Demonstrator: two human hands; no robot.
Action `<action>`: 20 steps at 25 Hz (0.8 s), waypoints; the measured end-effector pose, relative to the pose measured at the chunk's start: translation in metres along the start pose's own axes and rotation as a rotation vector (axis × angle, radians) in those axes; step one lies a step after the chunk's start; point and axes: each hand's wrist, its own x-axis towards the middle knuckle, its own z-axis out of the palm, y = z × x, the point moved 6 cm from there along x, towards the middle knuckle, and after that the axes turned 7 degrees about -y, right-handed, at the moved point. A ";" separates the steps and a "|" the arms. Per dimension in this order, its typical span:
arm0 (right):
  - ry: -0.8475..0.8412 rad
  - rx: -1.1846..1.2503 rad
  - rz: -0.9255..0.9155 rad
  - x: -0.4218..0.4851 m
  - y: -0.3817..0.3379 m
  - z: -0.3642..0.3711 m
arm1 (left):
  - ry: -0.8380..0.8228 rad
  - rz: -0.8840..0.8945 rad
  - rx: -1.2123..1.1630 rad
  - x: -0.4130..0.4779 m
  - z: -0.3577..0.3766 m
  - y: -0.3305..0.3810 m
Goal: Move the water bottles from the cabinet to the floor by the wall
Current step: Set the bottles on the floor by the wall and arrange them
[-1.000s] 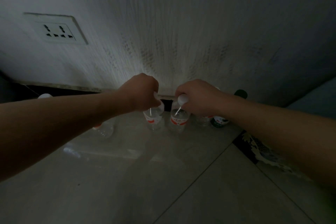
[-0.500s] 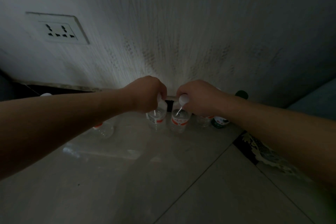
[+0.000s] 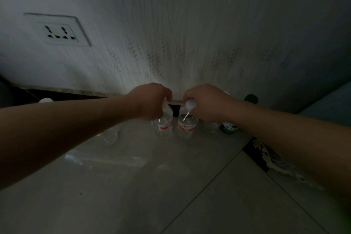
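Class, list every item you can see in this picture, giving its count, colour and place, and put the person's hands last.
Wall: one, whitish, streaked, ahead.
Socket: one, white, upper left on the wall.
Floor: one, pale glossy tiles, below.
Left bottle: one, clear with red label, at the wall's foot.
Right bottle: one, same look, right beside it.
Hidden bottle: one, clear, behind the left forearm.
Green bottle: one, dark cap, further right.
Left hand: one, grips the left bottle's top.
Right hand: one, grips the right bottle's top.
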 end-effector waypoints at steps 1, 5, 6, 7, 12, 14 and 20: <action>-0.005 0.000 0.001 0.000 0.000 0.000 | 0.008 -0.021 -0.004 0.001 0.001 -0.001; -0.031 -0.008 0.003 0.001 -0.001 0.001 | 0.068 -0.121 -0.066 0.000 0.000 -0.007; -0.034 -0.006 0.005 0.001 -0.001 0.001 | 0.084 -0.129 -0.085 0.000 -0.001 -0.008; -0.031 -0.005 0.004 0.001 -0.001 0.001 | 0.095 -0.126 -0.098 0.000 -0.002 -0.008; -0.014 -0.020 0.026 0.002 0.000 0.000 | 0.120 -0.076 -0.126 -0.002 -0.005 -0.004; -0.001 -0.004 0.039 0.002 0.003 -0.001 | 0.124 -0.050 -0.128 -0.001 -0.006 -0.002; 0.043 -0.007 0.024 -0.002 0.003 -0.014 | 0.168 0.019 -0.105 0.006 -0.015 0.007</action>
